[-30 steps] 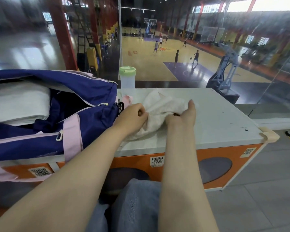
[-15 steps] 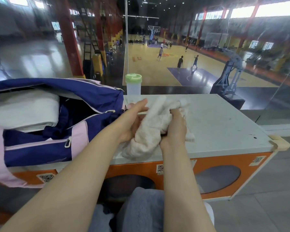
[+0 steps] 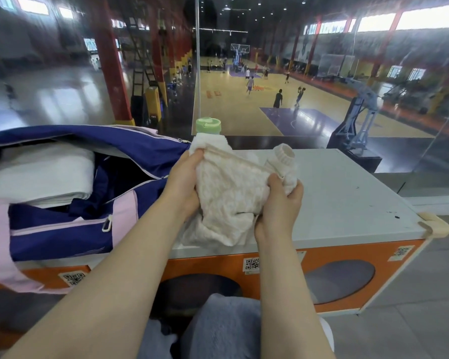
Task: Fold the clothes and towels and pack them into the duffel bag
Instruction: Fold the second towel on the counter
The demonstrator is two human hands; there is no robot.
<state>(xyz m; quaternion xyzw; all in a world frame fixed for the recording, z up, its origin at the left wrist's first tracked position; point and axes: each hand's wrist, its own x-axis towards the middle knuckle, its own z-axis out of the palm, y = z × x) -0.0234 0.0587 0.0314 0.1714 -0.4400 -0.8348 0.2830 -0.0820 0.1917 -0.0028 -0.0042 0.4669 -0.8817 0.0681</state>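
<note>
Hands both grip the cream fuzzy knit garment (image 3: pixel 231 187) held up off the grey tabletop (image 3: pixel 347 203): left hand (image 3: pixel 186 180) fingers curled on its top edge, right hand (image 3: pixel 283 200) pinching near a ribbed cuff, likely spreading it to find the fold line. Open navy-and-pink duffel bag (image 3: pixel 70 224) sits just left, a folded white towel (image 3: pixel 39 174) already inside. Green-lidded bottle (image 3: pixel 208 125) sits behind the garment. Orange-fronted table faces glass over an indoor basketball court.

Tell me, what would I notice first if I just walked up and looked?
First, the two hands in the middle: the left hand and the right hand both grip a fluffy cream garment, bunched up over the white table. To the left sits a big navy and pink duffel bag, unzipped, with a folded white towel inside. Behind the glass, people play basketball on a yellow court.
</note>
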